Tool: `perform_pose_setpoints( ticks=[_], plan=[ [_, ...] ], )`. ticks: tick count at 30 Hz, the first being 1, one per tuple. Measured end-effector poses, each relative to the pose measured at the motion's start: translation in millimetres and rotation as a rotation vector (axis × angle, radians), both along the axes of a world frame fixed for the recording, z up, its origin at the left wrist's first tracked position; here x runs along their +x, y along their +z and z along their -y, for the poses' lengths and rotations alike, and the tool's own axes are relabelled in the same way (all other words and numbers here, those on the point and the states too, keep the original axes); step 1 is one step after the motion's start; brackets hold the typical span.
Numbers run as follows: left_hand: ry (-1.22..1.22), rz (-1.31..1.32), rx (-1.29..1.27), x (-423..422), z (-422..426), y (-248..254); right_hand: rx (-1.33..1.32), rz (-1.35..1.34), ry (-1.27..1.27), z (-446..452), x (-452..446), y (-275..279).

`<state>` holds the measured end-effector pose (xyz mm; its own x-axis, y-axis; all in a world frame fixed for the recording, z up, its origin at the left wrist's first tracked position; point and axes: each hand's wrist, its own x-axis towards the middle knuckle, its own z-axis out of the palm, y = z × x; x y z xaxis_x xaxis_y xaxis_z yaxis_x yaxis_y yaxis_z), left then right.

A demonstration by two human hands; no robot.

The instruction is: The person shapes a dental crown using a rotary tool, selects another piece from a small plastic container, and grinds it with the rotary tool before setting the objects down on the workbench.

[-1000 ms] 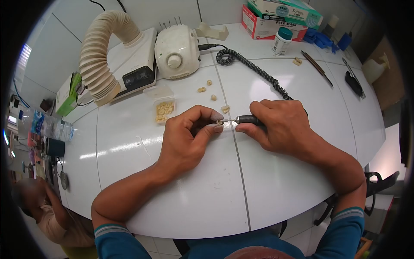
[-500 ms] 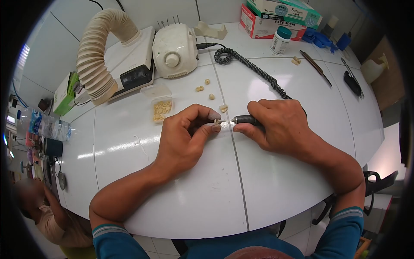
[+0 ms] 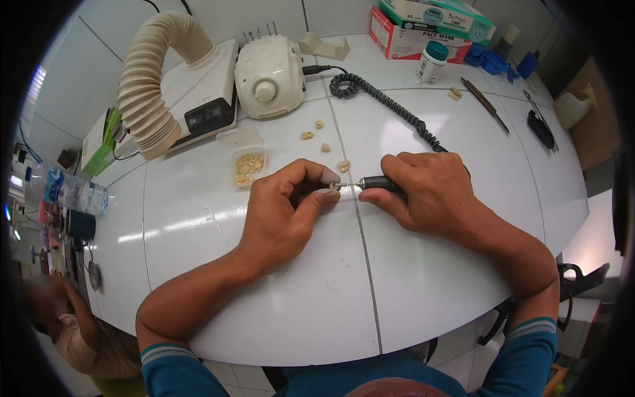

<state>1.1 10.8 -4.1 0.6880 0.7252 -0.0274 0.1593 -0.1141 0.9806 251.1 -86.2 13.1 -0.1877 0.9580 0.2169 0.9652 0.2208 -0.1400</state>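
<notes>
Between thumb and fingertips, my left hand (image 3: 284,205) pinches a small cream ring-like piece (image 3: 335,187). My right hand (image 3: 430,192) is wrapped round a black rotary handpiece (image 3: 378,183), whose thin metal bit points left and meets the piece. A coiled black cord (image 3: 390,106) runs from the handpiece side up to a cream control unit (image 3: 270,78) with several bits standing on top. Just above my fingertips lies a cream piece (image 3: 343,166), with several more farther back. An open clear box (image 3: 249,168) of similar pieces is left of them.
A ribbed hose (image 3: 142,86) arches over a white machine at the back left. Mask boxes (image 3: 423,36), a green-capped bottle (image 3: 432,63), a brown-handled tool (image 3: 485,104) and a black-handled tool (image 3: 542,127) are at the right. Another person (image 3: 79,337) sits at the lower left.
The view has shifted slightly. Both hands keep their holds, and the bit stays at the piece with hardly any visible motion.
</notes>
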Motion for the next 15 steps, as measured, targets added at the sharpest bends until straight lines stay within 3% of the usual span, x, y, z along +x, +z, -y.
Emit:
perform_pose_setpoints(
  ticks=[15],
  plan=[
    [0.006,0.009,-0.001,-0.3,-0.1,-0.6,0.013,0.005,0.008,-0.2,0.0,-2.1]
  ],
)
